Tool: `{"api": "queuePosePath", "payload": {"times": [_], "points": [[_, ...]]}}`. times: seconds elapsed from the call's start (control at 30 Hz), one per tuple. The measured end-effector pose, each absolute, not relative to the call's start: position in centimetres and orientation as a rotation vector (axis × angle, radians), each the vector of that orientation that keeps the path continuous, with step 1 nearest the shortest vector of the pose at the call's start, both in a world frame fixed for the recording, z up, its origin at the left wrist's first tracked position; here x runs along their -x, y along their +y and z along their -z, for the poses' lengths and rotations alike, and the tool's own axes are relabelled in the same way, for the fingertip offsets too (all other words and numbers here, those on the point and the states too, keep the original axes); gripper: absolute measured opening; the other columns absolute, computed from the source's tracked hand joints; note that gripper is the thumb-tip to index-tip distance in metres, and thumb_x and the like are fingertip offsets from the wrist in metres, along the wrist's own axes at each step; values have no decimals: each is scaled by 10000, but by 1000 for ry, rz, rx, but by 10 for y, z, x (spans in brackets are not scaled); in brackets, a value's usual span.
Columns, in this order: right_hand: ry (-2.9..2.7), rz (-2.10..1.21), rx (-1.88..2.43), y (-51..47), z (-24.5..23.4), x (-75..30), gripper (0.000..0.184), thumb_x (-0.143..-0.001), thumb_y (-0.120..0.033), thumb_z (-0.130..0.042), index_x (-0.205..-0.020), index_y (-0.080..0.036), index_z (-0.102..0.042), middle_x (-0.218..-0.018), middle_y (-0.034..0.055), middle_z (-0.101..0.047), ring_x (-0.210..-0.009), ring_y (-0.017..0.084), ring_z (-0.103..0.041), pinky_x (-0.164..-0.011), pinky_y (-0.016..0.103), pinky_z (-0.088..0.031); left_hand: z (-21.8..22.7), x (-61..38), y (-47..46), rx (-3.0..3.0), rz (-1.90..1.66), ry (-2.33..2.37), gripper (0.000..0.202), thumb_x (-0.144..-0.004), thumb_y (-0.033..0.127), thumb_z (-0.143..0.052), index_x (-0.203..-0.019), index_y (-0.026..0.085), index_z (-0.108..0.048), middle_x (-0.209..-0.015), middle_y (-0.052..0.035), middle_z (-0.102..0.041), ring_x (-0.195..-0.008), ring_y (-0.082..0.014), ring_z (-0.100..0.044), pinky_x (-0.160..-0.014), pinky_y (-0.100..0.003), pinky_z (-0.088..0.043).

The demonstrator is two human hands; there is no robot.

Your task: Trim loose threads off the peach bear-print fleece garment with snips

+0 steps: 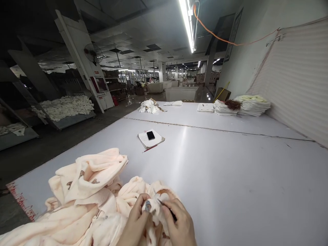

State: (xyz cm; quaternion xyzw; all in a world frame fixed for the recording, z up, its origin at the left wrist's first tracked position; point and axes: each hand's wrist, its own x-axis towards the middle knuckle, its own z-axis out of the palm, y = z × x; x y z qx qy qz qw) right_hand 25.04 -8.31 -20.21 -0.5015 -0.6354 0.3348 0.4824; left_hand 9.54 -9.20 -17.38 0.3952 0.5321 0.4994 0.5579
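Observation:
A heap of pale peach fleece cloth [84, 191] with small brown prints lies at the near left of the white table [230, 177]. My left hand [135, 222] pinches a bunched fold of that cloth at the bottom centre. My right hand [179, 225] is against the same fold and holds a small dark, thin tool [164, 204] whose tip touches the cloth. What kind of tool it is I cannot make out.
A black phone [150, 135] rests on a paper pad [151, 139] with a red pencil [150, 148] mid-table. Farther back lie a crumpled cloth pile [149, 106] and stacks of folded cloth [252, 105]. A slanted wall runs along the right; racks of fabric stand at left.

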Motion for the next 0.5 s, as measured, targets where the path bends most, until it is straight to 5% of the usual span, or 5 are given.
{"api": "queuePosePath", "payload": {"times": [0.17,0.3,0.5], "points": [[-995,-1144,1431,-69,247,-264,274,-754,-486,-620,-852,-232,-646,-910,49,-674,-884,219,-610,-771,298,-485,163,-94,-90,-483,-1052,1146,435,-809,462,-533,-1101,139,-535,-864,-94,-690,-815,-260,-663,-636,-320,-518],[-664,-1587,1025,-73,278,-238,347,-654,-475,-725,-832,-184,-661,-829,49,-692,-818,214,-635,-741,316,-506,159,-94,-83,-342,-944,1056,525,-800,463,-569,-1184,109,-516,-931,-131,-701,-846,-274,-679,-570,-294,-510],[-546,-1562,961,-97,285,-186,479,-594,-527,-751,-897,-159,-695,-825,71,-720,-864,254,-652,-800,359,-508,185,-97,-81,-502,-841,1179,661,-583,291,-808,-1165,129,-537,-894,-115,-716,-784,-275,-689,-630,-323,-527]]}}
